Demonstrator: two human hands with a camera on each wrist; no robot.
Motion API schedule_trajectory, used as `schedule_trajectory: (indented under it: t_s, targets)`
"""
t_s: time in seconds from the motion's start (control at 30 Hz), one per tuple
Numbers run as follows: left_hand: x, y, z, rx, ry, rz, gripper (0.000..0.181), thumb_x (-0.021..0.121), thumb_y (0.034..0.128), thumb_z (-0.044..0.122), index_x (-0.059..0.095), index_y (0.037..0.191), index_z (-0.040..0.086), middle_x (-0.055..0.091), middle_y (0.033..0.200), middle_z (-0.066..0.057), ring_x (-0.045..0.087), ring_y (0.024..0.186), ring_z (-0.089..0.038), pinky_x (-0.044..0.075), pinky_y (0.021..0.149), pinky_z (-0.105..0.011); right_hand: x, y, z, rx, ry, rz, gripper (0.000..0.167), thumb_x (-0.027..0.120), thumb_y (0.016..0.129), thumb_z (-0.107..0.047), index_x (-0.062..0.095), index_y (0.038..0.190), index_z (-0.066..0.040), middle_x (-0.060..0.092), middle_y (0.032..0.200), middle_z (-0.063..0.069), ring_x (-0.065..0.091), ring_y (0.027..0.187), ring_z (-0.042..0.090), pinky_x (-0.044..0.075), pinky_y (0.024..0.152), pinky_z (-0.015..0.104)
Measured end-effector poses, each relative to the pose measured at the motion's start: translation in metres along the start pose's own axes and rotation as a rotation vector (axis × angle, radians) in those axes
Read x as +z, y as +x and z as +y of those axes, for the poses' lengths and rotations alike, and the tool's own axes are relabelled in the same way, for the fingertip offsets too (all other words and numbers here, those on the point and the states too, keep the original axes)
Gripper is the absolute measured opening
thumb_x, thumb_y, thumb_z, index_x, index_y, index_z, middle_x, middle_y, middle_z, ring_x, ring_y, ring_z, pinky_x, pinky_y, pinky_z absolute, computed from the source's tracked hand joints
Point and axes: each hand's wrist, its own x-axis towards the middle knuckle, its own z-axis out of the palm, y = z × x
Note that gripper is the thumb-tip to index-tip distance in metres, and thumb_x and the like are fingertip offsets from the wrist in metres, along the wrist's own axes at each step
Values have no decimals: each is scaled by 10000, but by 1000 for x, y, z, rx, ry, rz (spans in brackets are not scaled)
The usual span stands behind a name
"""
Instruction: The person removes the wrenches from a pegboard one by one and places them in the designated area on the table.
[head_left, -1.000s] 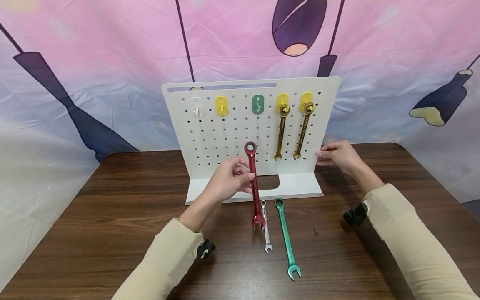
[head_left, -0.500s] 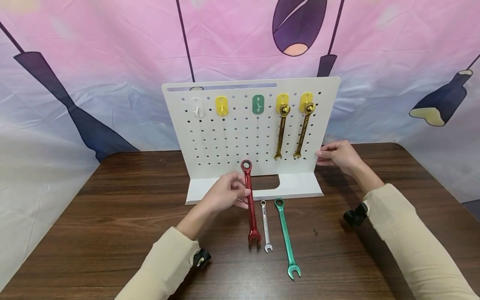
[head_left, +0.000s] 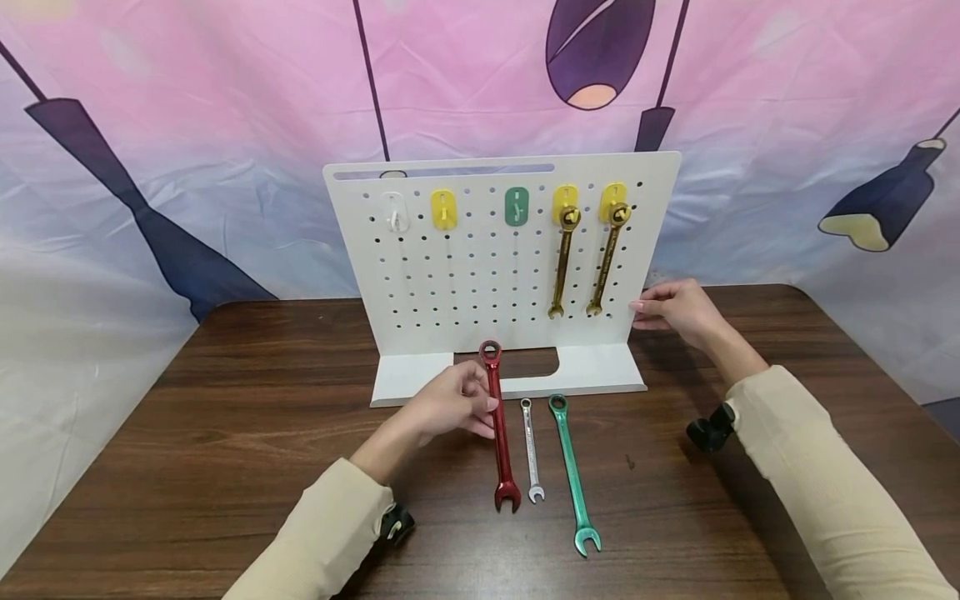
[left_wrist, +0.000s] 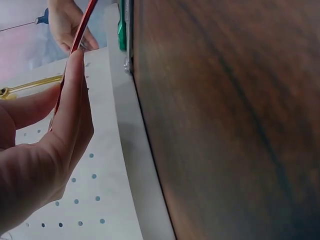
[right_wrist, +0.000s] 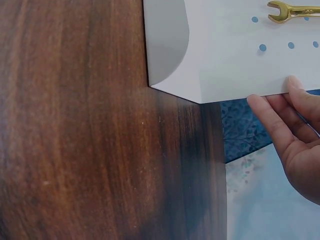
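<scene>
My left hand [head_left: 453, 402] pinches a red combination wrench [head_left: 498, 429] between thumb and fingers, ring end up and jaw end towards me. In the left wrist view the red wrench [left_wrist: 81, 30] shows edge-on. To its right a small silver wrench [head_left: 531, 454] and a longer green wrench [head_left: 573, 479] lie on the table. My right hand [head_left: 678, 312] grips the right edge of a white pegboard [head_left: 487, 283]. In the right wrist view the thumb [right_wrist: 296, 83] is on the board's front face, the other fingers at its edge.
Two gold wrenches [head_left: 562, 267] hang from yellow hooks on the pegboard's right. A white hook [head_left: 394, 212], a yellow hook [head_left: 443, 210] and a green hook [head_left: 516, 207] hold nothing. The board's base [head_left: 412, 379] stands on the brown table [head_left: 247, 433]; a printed cloth [head_left: 247, 150] hangs behind.
My left hand has lowered the red wrench from in front of the pegboard towards the table, drifting slightly left, beside the silver wrench. The right hand has stayed at the board's edge.
</scene>
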Motion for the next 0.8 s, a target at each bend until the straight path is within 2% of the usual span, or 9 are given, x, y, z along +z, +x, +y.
schedule_trajectory:
  t_s: [0.6,0.8]
  targets:
    - [2,-3,-11,-81,-5,-97,110,451,854,-168,420,940,-107,538,711,-125,590,603,-191,588,657,-379,0,-1,0,10,-33,2,245,534,906,3,522,1050,201,507,1055,212,645,785,186,505,866,445]
    - [3,-3,-14,-106,-7,-105,88,460,855,-166,434,920,-112,544,680,-120,590,585,-184,588,652,-381,0,-1,-1,9,-29,3,221,535,904,5,540,1031,186,518,1046,218,649,784,192,513,854,432]
